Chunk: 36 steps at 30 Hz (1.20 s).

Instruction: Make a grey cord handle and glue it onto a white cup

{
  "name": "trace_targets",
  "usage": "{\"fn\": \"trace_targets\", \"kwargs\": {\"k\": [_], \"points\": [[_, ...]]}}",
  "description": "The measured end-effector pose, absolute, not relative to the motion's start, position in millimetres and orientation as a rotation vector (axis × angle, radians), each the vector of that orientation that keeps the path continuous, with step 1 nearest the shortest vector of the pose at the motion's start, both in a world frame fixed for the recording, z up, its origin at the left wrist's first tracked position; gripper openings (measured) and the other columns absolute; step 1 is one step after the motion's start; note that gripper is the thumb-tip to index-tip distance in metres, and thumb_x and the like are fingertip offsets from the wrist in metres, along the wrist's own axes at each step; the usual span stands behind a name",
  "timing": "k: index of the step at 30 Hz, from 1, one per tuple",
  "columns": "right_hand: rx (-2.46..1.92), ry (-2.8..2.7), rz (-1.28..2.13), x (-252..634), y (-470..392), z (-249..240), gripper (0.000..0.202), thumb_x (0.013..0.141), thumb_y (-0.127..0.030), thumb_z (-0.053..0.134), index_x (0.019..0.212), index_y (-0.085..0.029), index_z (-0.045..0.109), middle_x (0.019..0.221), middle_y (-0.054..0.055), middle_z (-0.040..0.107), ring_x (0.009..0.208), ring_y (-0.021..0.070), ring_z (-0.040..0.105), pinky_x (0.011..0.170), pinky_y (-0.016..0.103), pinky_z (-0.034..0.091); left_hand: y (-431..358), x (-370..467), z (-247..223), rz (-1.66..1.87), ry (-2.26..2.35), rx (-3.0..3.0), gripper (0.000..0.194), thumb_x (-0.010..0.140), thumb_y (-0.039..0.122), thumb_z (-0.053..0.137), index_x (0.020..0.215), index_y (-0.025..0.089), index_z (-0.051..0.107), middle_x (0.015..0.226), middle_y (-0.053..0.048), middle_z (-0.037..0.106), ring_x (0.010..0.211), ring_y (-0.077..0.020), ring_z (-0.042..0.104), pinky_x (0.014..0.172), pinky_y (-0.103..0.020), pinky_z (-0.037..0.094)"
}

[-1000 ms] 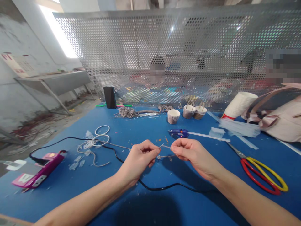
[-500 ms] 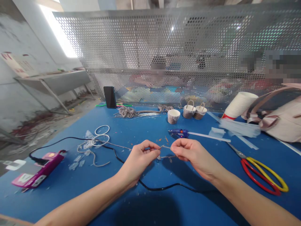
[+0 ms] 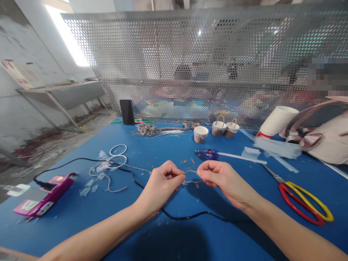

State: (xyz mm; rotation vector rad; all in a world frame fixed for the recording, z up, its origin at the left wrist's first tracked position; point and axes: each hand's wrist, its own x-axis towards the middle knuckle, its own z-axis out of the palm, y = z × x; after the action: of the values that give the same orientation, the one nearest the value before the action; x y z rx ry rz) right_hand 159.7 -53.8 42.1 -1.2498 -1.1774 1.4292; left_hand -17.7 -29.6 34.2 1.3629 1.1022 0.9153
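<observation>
A short, thin grey strand (image 3: 191, 171), cord or wire, stretches with a slight bend between my two hands above the blue table. Thumb and fingers of my left hand (image 3: 163, 183) pinch one end. My right hand (image 3: 224, 179) pinches the other end from the right. Just below the fingers another piece of grey cord (image 3: 198, 182) shows, partly hidden by both hands. Beyond my right hand lies a blue hot glue gun (image 3: 208, 153) with a long glue stick in its back. To the left, two white rings (image 3: 119, 162) rest among loose grey cord (image 3: 116, 190) and clear scraps.
Scissors (image 3: 301, 201) with red and yellow handles lie right. A black cable (image 3: 187, 218) runs under my arms; a purple power strip (image 3: 51, 195) sits left. Three small cups (image 3: 200, 135), a grey cord bundle (image 3: 146, 129) and a phone (image 3: 127, 112) line the perforated panel (image 3: 163, 43).
The strand between my fingertips now shows a bend, and my left fingertips have shifted slightly. Both hands otherwise stay in place.
</observation>
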Motion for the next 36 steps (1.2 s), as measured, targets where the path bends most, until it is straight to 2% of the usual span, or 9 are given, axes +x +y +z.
{"fn": "trace_targets", "kwargs": {"k": [10,20,28,36], "points": [[-1.229,-1.177,1.442,159.6,-53.4,39.5,0.018,0.067,-0.033,0.070,0.066,-0.017,0.063,0.057,-0.004,0.051,0.052,0.0083,0.038,0.051,0.025,0.029,-32.9,-18.3,35.7,0.899,1.130,1.350,0.018,0.066,0.029,0.068,0.062,0.017,0.055,0.056,0.005,0.050,0.045,-0.0070,0.043,0.044,-0.020,0.032],[-1.230,-1.162,1.463,158.4,-53.2,36.9,0.019,0.067,-0.033,0.070,0.070,-0.016,0.063,0.057,-0.003,0.052,0.050,0.0074,0.036,0.049,0.024,0.027,-29.8,-17.5,31.1,0.882,1.141,1.307,0.020,0.067,0.030,0.067,0.065,0.018,0.053,0.048,0.008,0.045,0.044,-0.0067,0.040,0.043,-0.018,0.030],[-1.180,-1.147,1.482,156.5,-54.2,39.0,0.014,0.068,-0.028,0.067,0.073,-0.016,0.063,0.059,-0.004,0.056,0.049,0.0069,0.043,0.052,0.024,0.033,-27.2,-16.0,30.8,0.897,1.122,1.222,0.019,0.067,0.031,0.069,0.069,0.017,0.056,0.046,0.008,0.046,0.042,-0.0065,0.040,0.043,-0.018,0.029],[-1.180,-1.136,1.449,156.1,-45.9,35.1,0.015,0.066,-0.028,0.067,0.072,-0.015,0.063,0.057,-0.005,0.056,0.049,0.0071,0.046,0.052,0.024,0.033,-24.4,-15.0,29.6,0.947,1.089,1.283,0.014,0.070,0.026,0.066,0.071,0.016,0.056,0.049,0.006,0.052,0.044,-0.0072,0.045,0.049,-0.020,0.035]]}}
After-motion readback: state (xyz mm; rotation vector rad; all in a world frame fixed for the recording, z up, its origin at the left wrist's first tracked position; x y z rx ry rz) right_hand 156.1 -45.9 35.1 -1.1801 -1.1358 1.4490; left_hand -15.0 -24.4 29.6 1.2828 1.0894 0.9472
